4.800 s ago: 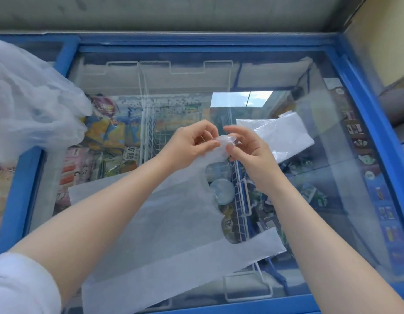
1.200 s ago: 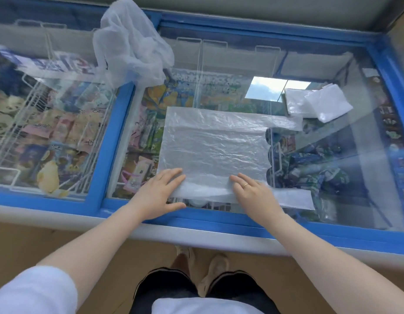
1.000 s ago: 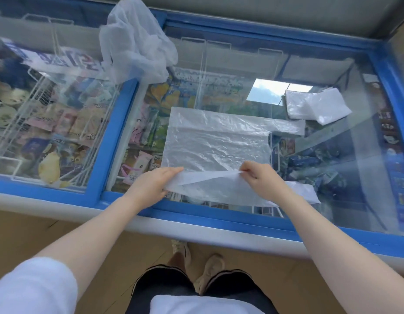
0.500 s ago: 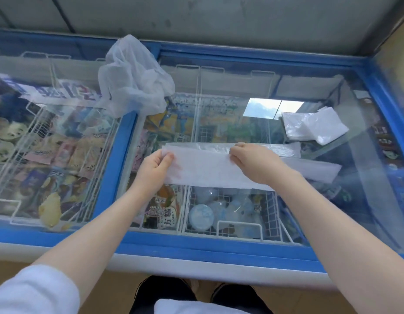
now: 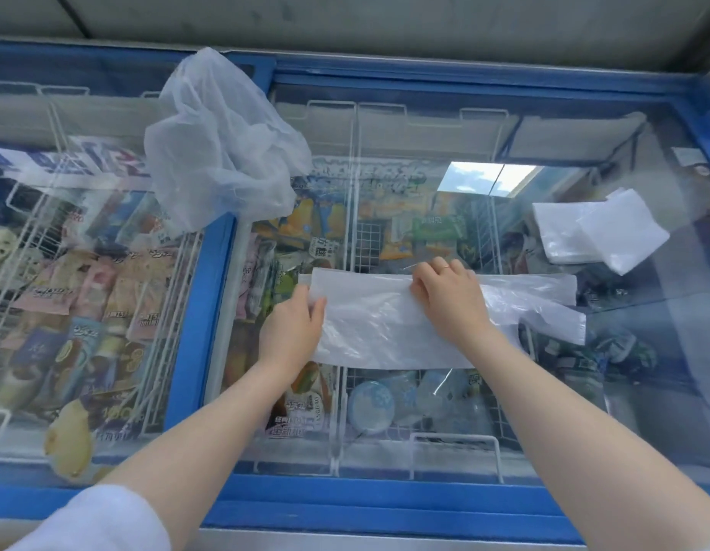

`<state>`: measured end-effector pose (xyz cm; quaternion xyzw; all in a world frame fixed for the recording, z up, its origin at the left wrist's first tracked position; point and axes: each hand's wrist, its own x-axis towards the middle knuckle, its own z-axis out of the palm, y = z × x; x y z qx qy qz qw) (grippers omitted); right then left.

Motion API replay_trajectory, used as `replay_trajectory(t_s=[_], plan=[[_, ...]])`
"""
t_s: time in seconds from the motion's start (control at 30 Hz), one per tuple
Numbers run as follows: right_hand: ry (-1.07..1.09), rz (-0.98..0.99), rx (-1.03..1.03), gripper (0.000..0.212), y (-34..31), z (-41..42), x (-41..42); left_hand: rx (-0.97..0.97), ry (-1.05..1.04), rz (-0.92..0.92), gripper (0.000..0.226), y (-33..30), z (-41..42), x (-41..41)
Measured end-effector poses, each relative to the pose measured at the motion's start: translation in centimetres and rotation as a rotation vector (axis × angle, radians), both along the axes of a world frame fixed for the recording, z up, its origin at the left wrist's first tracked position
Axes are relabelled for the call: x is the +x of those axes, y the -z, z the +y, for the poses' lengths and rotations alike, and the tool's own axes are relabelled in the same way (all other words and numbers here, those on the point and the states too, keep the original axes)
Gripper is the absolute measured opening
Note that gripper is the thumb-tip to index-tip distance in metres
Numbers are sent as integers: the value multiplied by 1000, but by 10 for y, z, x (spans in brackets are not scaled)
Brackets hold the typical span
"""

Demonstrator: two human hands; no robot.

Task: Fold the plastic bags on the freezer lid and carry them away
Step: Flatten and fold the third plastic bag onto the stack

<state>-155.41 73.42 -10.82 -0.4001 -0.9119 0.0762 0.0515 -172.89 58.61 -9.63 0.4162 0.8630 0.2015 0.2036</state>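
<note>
A thin white plastic bag [image 5: 377,324] lies folded in half as a long strip on the glass freezer lid [image 5: 484,411]; its two handles stick out to the right. My left hand [image 5: 295,332] presses on the strip's left end. My right hand [image 5: 450,298] lies flat over its middle, fingertips at the far edge. Folded white bags [image 5: 599,232] are stacked on the lid at the right. A crumpled clear bag [image 5: 222,145] sits on the blue frame at the back left.
The freezer has two sliding glass lids in a blue frame [image 5: 194,320], with wire baskets of packaged ice cream below. A grey wall runs along the back. The blue front rail [image 5: 385,507] is close to my body.
I lifted the bag's near edge and folded it away from me onto the far half. Both hands now press the folded strip flat on the glass.
</note>
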Motion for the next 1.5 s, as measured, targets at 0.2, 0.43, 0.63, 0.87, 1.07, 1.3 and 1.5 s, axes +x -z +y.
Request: replay_trajectory(t_s=[0.2,0.43,0.63,0.87,1.07,1.3,1.5], plan=[[-92,-108,78,19,0,5,-3,32,25,257,29,0,-7,6],[-230,-172,-2,15,-10,23,-20,-46,580,361,63,19,26,25],[-162,-69,-12,19,0,36,-1,-163,529,381,82,32,24,23],[-96,-119,6,28,0,57,41,-223,560,360,97,29,24,21],[89,-142,147,10,-6,46,34,-239,546,386,105,30,24,19],[-181,-129,-136,61,14,-38,-10,-228,566,390,118,29,22,19],[4,-207,-140,72,22,0,43,-249,599,430,125,29,17,17]])
